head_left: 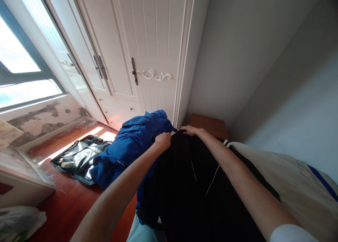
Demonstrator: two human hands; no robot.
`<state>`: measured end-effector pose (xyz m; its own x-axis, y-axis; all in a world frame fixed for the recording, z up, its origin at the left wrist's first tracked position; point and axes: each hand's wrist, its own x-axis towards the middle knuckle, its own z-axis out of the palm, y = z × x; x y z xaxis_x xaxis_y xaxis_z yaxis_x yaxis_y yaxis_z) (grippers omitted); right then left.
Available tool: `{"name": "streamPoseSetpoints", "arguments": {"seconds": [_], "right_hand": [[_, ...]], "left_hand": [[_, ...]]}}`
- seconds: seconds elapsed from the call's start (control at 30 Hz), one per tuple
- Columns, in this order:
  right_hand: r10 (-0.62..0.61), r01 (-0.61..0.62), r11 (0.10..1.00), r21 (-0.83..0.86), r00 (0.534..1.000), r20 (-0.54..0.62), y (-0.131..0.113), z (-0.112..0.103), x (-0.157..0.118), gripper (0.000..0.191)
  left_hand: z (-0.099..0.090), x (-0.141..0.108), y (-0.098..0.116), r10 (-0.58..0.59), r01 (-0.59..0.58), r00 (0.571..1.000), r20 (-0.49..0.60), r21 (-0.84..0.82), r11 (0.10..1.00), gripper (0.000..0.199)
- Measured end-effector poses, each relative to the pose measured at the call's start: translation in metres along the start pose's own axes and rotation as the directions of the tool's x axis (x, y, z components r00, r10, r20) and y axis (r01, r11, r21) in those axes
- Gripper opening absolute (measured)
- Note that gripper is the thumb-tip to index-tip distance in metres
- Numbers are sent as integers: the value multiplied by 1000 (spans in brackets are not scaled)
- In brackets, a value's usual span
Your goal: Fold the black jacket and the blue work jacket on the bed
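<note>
A black hooded-looking top (pixel 182 185) with two thin white cords lies spread out before me, its far edge toward the wardrobe. My left hand (pixel 163 140) is closed on that edge at the left. A little to the right, my right hand (pixel 189 130) pinches the same edge with its fingertips. Beside and partly under the black top is a bulky, rumpled blue garment (pixel 139 131), close to my left hand. White stripes mark a black cuff-like band near my right forearm.
A beige cover (pixel 285 164) spreads at right. On the red-brown floor (pixel 66 203) lies an open suitcase (pixel 87 155). White wardrobe doors (pixel 155 34) stand ahead, with a brown wooden cabinet (pixel 208 124) alongside. At lower left is a plastic bag (pixel 21 221).
</note>
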<state>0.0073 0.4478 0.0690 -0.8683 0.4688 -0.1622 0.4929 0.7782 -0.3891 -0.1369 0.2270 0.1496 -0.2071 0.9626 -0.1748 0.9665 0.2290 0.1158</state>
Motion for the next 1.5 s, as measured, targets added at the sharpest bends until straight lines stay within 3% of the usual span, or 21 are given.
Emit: {"name": "streamPoseSetpoints", "arguments": {"seconds": [0.23, 0.33, 0.4, 0.43, 0.53, 0.7, 0.97, 1.1, 1.2, 1.37, 1.43, 1.5], "right_hand": [[54, -56, 998, -13, 992, -114, 5, 19, 4, 51], [64, -69, 997, -21, 981, -184, -9, 23, -2, 53], [-6, -1, 1000, -31, 972, -236, -23, 30, -14, 51], [-62, 53, 998, -42, 967, -249, -31, 36, -23, 51], [-176, 167, 984, -58, 965, -193, -55, 59, -62, 52], [-190, 187, 979, -76, 981, -36, -94, 91, -145, 60], [-367, 382, 910, -163, 923, 119, -154, 118, -267, 65], [-374, 385, 907, -170, 923, 93, -179, 137, -315, 71], [-364, 375, 917, -135, 926, 98, -197, 150, -343, 63], [-250, 250, 968, 16, 968, 27, -219, 162, -368, 42], [-64, 70, 995, 76, 994, -85, -226, 172, -372, 38], [191, -162, 974, 158, 963, -189, -232, 189, -374, 36]], "left_hand": [[8, -21, 19, 86, -76, 989, -122, 90, 993, 37], [21, -31, 27, 346, -317, 919, -189, 171, 933, 37], [35, -34, 27, 499, -471, 856, -133, 197, 860, 46], [42, -34, 26, 528, -507, 845, -82, 193, 840, 51], [64, -30, 22, 521, -520, 852, 43, 166, 838, 51], [83, -20, 22, 487, -496, 866, 111, 85, 864, 53], [90, -15, 24, 445, -458, 885, 140, 90, 884, 60], [92, -13, 27, 420, -434, 898, 131, 107, 895, 62], [91, -16, 29, 426, -435, 899, 98, 110, 894, 59], [87, -44, 33, 492, -489, 871, -17, 77, 869, 52], [89, -67, 33, 517, -531, 839, -171, -49, 846, 49], [94, -95, 32, 470, -567, 807, -357, -247, 786, 41]]}}
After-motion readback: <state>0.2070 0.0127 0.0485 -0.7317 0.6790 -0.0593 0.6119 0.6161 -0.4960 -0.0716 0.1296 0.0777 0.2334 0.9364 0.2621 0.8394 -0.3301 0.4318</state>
